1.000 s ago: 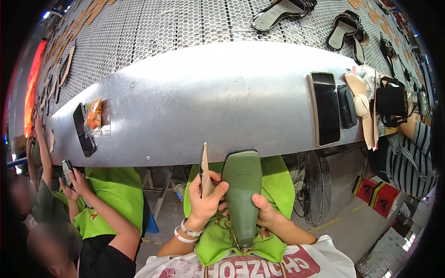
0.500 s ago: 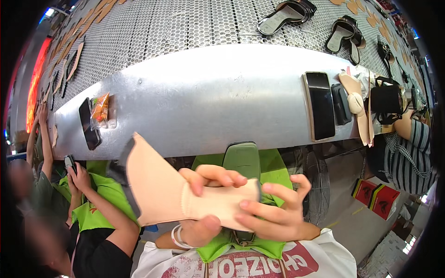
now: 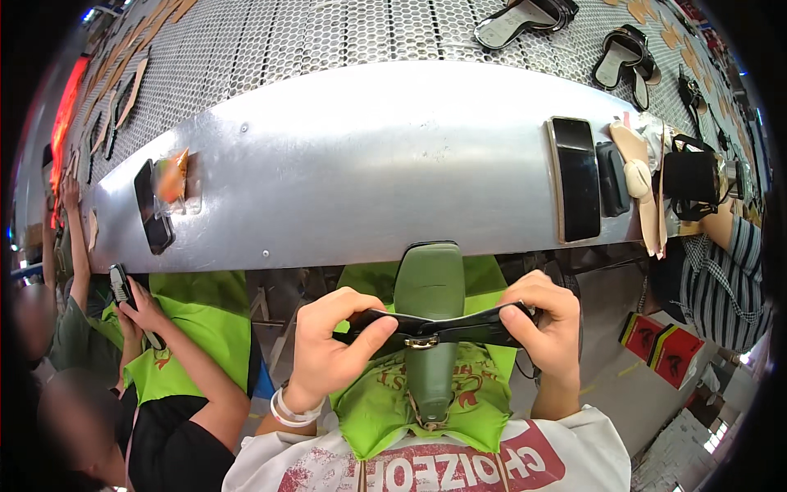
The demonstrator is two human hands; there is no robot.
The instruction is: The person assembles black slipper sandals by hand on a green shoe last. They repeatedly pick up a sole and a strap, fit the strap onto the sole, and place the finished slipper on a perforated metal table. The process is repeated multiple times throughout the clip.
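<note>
A black shoe upper (image 3: 471, 330) with a small metal ornament at its middle is stretched between my two hands, seen nearly edge-on. My left hand (image 3: 332, 348) pinches one end between thumb and fingers. Its other end is gripped the same way by my right hand (image 3: 545, 328). Under the upper lies a green shoe last (image 3: 429, 283), pointing away from me over the green apron (image 3: 373, 418) on my lap. The upper hides the middle of the last.
Ahead is a metal bench (image 3: 377, 180) with a phone (image 3: 576, 180), dark case (image 3: 611, 179) and beige insoles (image 3: 635, 176) at right. Another phone (image 3: 153, 209) and orange packet (image 3: 172, 180) lie left. Black sandals (image 3: 525, 23) stand on the conveyor (image 3: 328, 41). Co-workers sit either side.
The upper, earlier showing its beige lining over the last, is now turned edge-on with its dark side and ornament facing me. My hands have moved apart to its two ends.
</note>
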